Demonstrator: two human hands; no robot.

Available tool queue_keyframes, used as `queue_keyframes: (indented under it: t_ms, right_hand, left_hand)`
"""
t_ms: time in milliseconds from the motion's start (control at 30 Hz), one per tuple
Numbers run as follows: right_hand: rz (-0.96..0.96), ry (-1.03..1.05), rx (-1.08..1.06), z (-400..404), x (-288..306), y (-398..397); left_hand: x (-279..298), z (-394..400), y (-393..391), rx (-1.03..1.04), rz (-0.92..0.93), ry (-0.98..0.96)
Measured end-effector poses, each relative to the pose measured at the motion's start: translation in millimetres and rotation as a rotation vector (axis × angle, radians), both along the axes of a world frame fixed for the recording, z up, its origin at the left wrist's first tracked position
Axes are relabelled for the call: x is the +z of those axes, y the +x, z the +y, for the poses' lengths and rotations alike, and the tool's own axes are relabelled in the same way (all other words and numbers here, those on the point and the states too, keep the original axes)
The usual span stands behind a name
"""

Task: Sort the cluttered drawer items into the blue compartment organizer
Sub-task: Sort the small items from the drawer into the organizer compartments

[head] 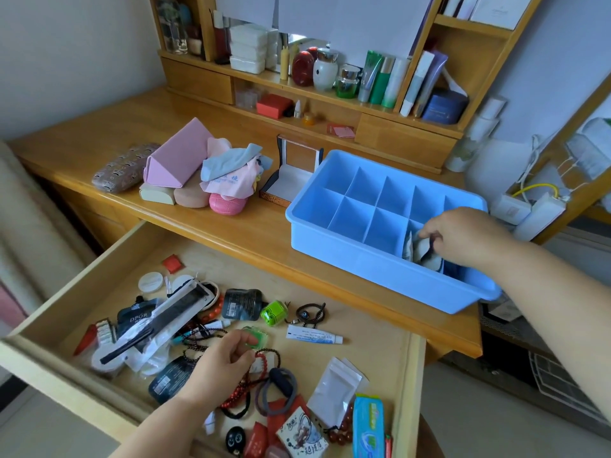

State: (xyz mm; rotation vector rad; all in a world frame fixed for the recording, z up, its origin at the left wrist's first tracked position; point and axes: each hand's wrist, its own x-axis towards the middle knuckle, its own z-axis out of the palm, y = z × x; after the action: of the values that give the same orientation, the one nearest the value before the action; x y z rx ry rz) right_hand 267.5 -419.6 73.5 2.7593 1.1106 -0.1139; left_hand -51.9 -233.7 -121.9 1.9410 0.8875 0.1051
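Observation:
The blue compartment organizer (350,256) stands on the wooden desk, right of centre. My right hand (463,236) is over its near right compartment, fingers pinched on grey and white packets (425,251) standing inside it. Below, the open drawer (109,259) holds several loose items: dark sachets (241,304), a green sharpener (274,312), an ointment tube (314,337), hair ties (277,388). My left hand (220,368) rests in the drawer's middle, fingertips closed on a red bead bracelet (261,361) next to a green square case (258,338).
On the desk's left lie a patterned glasses case (124,168), a pink triangular case (178,157), a heap of cloths (233,168) and an open jewellery box (291,175). Bottles and jars line the back shelf (330,94). A power strip (525,209) sits right of the organizer.

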Motion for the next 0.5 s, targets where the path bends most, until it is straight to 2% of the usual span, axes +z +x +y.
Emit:
queue_keyframes:
  t_ms: [67, 133, 167, 233, 300, 400, 500]
  right_hand:
    - [-0.13, 0.141, 0.052, -2.6, 0.0, -8.9]
    - [-0.277, 0.481, 0.199, -5.8, -7.7, -34.2]
    - [-0.305, 0.618, 0.299, -6.9, -15.1, -53.0]
    - [-0.239, 0.715, 0.469, -6.9, -41.6, -92.6]
    - [-0.039, 0.63, 0.515, -6.5, -80.8, -128.1]
    - [0.377, 0.393, 0.271, -5.2, -137.0, -162.6]
    - [0.58, 0.299, 0.077, -0.2, -169.9, -177.7]
  left_hand:
    - [-1.7, 1.0, -0.1, -0.011, 0.021, 0.045]
    - [-2.5, 1.7, 0.8, -0.037, 0.063, 0.132]
    - [-2.3, 1.8, 1.8, -0.063, 0.097, 0.193]
    - [-1.5, 1.2, 5.5, -0.161, 0.169, 0.331]
    - [-1.5, -3.4, 11.3, -0.295, 0.2, 0.445]
    - [-5.6, -17.4, 20.8, -0.453, 0.266, 0.529]
    - [-10.8, -26.9, 28.4, -0.625, 0.353, 0.624]
